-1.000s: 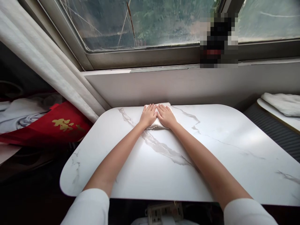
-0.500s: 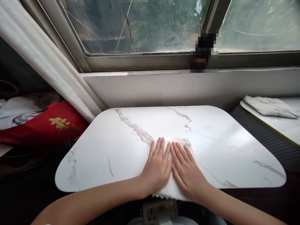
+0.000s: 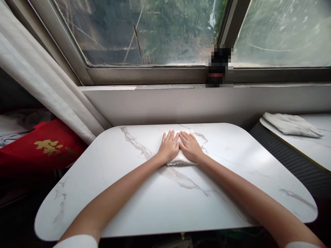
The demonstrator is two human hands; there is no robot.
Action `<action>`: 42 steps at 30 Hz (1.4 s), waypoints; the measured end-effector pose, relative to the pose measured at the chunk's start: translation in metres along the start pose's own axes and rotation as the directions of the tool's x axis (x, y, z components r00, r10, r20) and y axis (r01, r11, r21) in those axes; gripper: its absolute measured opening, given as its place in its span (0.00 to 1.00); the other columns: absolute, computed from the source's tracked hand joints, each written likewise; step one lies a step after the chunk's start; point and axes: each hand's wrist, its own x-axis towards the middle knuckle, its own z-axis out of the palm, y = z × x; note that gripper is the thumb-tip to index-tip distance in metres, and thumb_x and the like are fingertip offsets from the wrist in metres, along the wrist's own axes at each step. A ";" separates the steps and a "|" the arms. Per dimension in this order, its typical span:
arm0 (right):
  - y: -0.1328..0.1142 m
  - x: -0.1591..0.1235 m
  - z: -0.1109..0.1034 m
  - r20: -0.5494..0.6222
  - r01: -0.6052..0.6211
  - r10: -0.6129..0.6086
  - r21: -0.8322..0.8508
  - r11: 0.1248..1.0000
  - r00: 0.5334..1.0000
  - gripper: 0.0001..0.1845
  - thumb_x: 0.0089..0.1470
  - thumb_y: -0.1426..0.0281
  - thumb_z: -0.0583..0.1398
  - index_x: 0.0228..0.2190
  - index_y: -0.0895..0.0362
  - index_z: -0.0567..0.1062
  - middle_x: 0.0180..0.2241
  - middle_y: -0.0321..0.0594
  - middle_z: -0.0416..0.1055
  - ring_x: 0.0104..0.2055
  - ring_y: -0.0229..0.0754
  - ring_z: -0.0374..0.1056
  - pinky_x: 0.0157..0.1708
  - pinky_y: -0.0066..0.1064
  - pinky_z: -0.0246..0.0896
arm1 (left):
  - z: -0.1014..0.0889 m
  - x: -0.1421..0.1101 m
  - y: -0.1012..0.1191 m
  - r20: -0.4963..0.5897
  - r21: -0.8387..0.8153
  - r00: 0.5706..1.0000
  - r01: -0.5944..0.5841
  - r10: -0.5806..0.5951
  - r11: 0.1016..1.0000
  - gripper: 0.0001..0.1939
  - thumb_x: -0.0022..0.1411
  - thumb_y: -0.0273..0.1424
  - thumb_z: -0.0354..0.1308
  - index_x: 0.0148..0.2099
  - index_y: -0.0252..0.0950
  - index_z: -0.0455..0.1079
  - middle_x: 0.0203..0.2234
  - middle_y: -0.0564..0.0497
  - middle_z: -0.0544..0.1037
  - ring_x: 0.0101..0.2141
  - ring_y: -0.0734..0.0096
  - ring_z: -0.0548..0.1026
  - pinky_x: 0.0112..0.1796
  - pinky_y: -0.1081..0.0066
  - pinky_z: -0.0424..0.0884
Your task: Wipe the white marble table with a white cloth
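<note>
Both arms stretch forward over a white marble-patterned table [image 3: 144, 213]. Beneath my palms, toward the table's far side, lies a white cloth [image 3: 181, 159]; my hands cover most of it, and its near edge shows below them. My left hand [image 3: 169, 147] rests flat on the cloth's left part, fingers extended and slightly apart. On its right part my right hand [image 3: 190, 146] also lies flat with fingers stretched out. The two hands are side by side, nearly touching at the fingertips and thumbs.
A pale wall and a window [image 3: 150, 34] stand behind the table. At left hang a white curtain [image 3: 38, 65] and a red bag [image 3: 43, 148] with gold lettering. To the right, another surface holds a crumpled whitish cloth [image 3: 291, 124].
Both hands have slid forward with the cloth, from the table's near edge to near its far edge. The view has shifted slightly, showing the window lower.
</note>
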 end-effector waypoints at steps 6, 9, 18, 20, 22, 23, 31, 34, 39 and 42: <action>0.038 0.059 0.002 -0.064 -0.062 0.058 -0.064 0.996 0.996 0.29 0.59 0.69 0.43 0.60 0.66 0.56 0.63 0.46 0.50 0.64 0.44 0.44 0.61 0.38 0.37 | 0.012 0.075 -0.013 -0.001 0.014 0.999 0.047 -0.047 0.999 0.25 0.68 0.31 0.37 0.65 0.32 0.49 0.63 0.43 0.51 0.63 0.62 0.47 0.60 0.56 0.41; 0.048 0.064 0.002 -0.067 -0.056 0.051 -0.078 0.995 0.996 0.29 0.59 0.70 0.42 0.60 0.67 0.55 0.63 0.47 0.50 0.65 0.44 0.43 0.62 0.38 0.36 | 0.015 0.086 -0.009 -0.008 0.015 0.998 0.065 -0.065 0.998 0.25 0.67 0.31 0.38 0.65 0.31 0.50 0.63 0.43 0.51 0.63 0.62 0.47 0.60 0.57 0.40; 0.041 0.005 -0.003 -0.063 -0.028 0.021 -0.118 0.993 0.998 0.30 0.60 0.68 0.42 0.60 0.69 0.54 0.63 0.49 0.47 0.65 0.47 0.41 0.62 0.42 0.36 | 0.010 0.043 0.021 -0.005 0.007 1.000 -0.028 0.028 1.000 0.26 0.68 0.33 0.38 0.65 0.30 0.49 0.63 0.40 0.50 0.63 0.58 0.45 0.60 0.54 0.40; 0.038 -0.031 -0.006 -0.073 0.005 -0.014 -0.129 0.992 0.997 0.30 0.60 0.67 0.41 0.60 0.69 0.54 0.63 0.50 0.47 0.65 0.47 0.41 0.62 0.43 0.37 | 0.008 0.015 0.041 0.001 -0.012 0.996 -0.087 0.087 0.996 0.27 0.68 0.34 0.38 0.65 0.29 0.48 0.64 0.39 0.49 0.63 0.56 0.44 0.60 0.53 0.38; 0.035 -0.074 -0.009 -0.084 0.040 -0.051 -0.128 0.991 0.995 0.30 0.61 0.67 0.41 0.60 0.69 0.53 0.63 0.50 0.47 0.65 0.47 0.40 0.62 0.44 0.38 | 0.004 -0.019 0.064 0.003 -0.059 0.993 -0.120 0.121 0.991 0.28 0.68 0.35 0.38 0.66 0.28 0.46 0.64 0.38 0.47 0.63 0.54 0.41 0.60 0.52 0.37; 0.032 -0.097 -0.011 -0.099 0.059 -0.072 -0.125 0.990 0.992 0.30 0.61 0.67 0.41 0.61 0.67 0.52 0.63 0.49 0.47 0.66 0.46 0.39 0.62 0.45 0.39 | 0.002 -0.038 0.076 0.001 -0.088 0.993 -0.121 0.121 0.989 0.28 0.68 0.35 0.37 0.66 0.27 0.45 0.64 0.37 0.46 0.63 0.53 0.39 0.60 0.51 0.37; 0.010 -0.217 -0.028 -0.157 0.104 -0.119 -0.101 0.989 0.980 0.34 0.62 0.68 0.43 0.64 0.55 0.32 0.65 0.42 0.41 0.66 0.46 0.39 0.61 0.48 0.43 | -0.030 -0.127 0.126 0.183 -0.368 0.928 -0.243 0.326 0.897 0.32 0.69 0.39 0.34 0.68 0.27 0.34 0.65 0.39 0.30 0.62 0.51 0.27 0.59 0.47 0.35; 0.017 -0.215 -0.030 -0.111 0.071 -0.074 -0.035 0.997 0.991 0.32 0.62 0.66 0.43 0.64 0.50 0.36 0.65 0.39 0.44 0.65 0.45 0.42 0.61 0.49 0.45 | -0.029 -0.120 0.129 0.207 -0.375 0.929 -0.215 0.307 0.902 0.31 0.69 0.39 0.32 0.67 0.26 0.34 0.65 0.39 0.33 0.63 0.53 0.29 0.60 0.49 0.34; 0.049 -0.156 -0.025 -0.098 -0.039 0.039 -0.001 0.999 0.994 0.29 0.61 0.65 0.43 0.62 0.52 0.50 0.62 0.39 0.51 0.64 0.44 0.46 0.60 0.48 0.46 | -0.010 -0.063 0.124 0.108 -0.239 0.967 -0.199 0.230 0.950 0.30 0.69 0.36 0.31 0.66 0.23 0.41 0.65 0.38 0.41 0.63 0.55 0.36 0.61 0.53 0.36; 0.075 -0.100 -0.021 -0.128 -0.069 0.060 -0.061 0.996 0.990 0.29 0.59 0.69 0.41 0.60 0.60 0.57 0.61 0.45 0.54 0.64 0.45 0.47 0.60 0.48 0.45 | 0.005 -0.009 0.111 0.044 -0.142 0.981 -0.179 0.187 0.973 0.29 0.68 0.35 0.34 0.66 0.24 0.44 0.64 0.40 0.47 0.63 0.57 0.42 0.61 0.55 0.38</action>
